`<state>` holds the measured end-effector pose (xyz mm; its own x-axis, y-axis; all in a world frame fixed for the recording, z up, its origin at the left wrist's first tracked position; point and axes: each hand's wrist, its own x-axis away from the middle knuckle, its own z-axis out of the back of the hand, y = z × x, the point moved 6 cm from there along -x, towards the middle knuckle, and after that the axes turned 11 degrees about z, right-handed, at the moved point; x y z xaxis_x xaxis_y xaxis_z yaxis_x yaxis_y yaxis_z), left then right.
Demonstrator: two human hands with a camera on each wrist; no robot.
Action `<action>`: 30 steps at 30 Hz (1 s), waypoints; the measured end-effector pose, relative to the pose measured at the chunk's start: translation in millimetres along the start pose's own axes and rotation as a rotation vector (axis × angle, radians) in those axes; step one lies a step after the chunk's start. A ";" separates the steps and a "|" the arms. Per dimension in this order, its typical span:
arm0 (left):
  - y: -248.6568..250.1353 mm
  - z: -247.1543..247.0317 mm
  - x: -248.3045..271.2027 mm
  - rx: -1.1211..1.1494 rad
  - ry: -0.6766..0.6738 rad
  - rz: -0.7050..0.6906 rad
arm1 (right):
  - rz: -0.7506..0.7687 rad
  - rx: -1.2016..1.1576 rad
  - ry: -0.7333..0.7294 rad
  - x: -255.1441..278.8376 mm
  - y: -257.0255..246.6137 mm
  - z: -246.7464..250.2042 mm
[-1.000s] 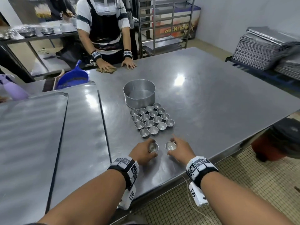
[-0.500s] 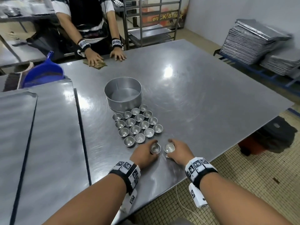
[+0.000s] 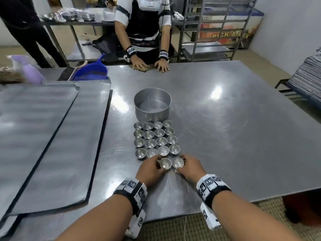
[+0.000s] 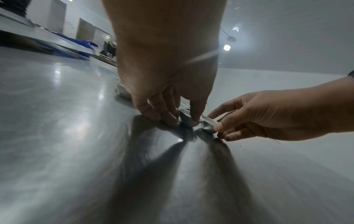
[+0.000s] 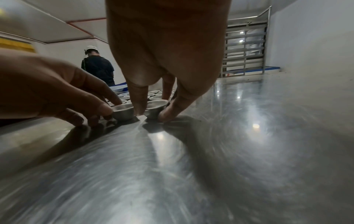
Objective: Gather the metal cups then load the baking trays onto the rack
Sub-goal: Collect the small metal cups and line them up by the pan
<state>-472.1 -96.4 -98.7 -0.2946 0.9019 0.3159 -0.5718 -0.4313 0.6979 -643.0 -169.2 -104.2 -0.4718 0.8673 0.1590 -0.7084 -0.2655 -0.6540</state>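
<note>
— Metal cups [image 3: 155, 139], where do they sit?
— On the steel table [image 3: 225, 136], upright and packed in a four-by-four block, touching or nearly touching one another. The far row lies just beside the near wall of a round metal pan [image 3: 152, 105].

— And the hands?
— Each one grasps a further cup at the near edge of that block. The left hand [image 3: 150, 170] has thumb and fingers curled round the left cup [image 3: 165, 163]; the right hand [image 3: 190, 168] pinches the right cup [image 3: 177, 162] between thumb and fingers. In the right wrist view the right cup [image 5: 156, 108] and the left cup [image 5: 122, 111] both stand on the table, side by side and very close.

— Are those two cups touching each other?
— I cannot tell; in the left wrist view the left thumb covers the spot where they meet.

— Where are the baking trays?
— Two flat baking trays [image 3: 52, 136] lie overlapped on the left part of the table, well apart from the cups. A metal rack [image 3: 217, 28] stands beyond the far edge, to the right.

— Anything else?
— A second person [image 3: 142, 28] stands at the far side with both hands on the table, one on a cloth. A blue dustpan [image 3: 91, 71] lies at the far left, and a stack of trays [image 3: 307, 79] sits at the right edge of view.
</note>
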 end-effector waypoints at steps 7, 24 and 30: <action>0.3 -9.3 5.5 0.050 0.114 0.095 | 0.129 -0.045 0.010 -7.3 -0.2 5.9; -2.5 -19.0 -1.4 0.042 0.206 0.113 | 0.124 -0.068 -0.019 -16.7 15.1 4.5; -5.4 -17.1 -5.1 0.043 0.175 0.119 | 0.087 -0.084 -0.031 -13.3 12.5 9.9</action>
<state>-480.6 -99.2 -115.1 -0.4885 0.8249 0.2844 -0.4927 -0.5298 0.6903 -650.8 -188.2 -107.2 -0.5466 0.8286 0.1205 -0.6179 -0.3020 -0.7260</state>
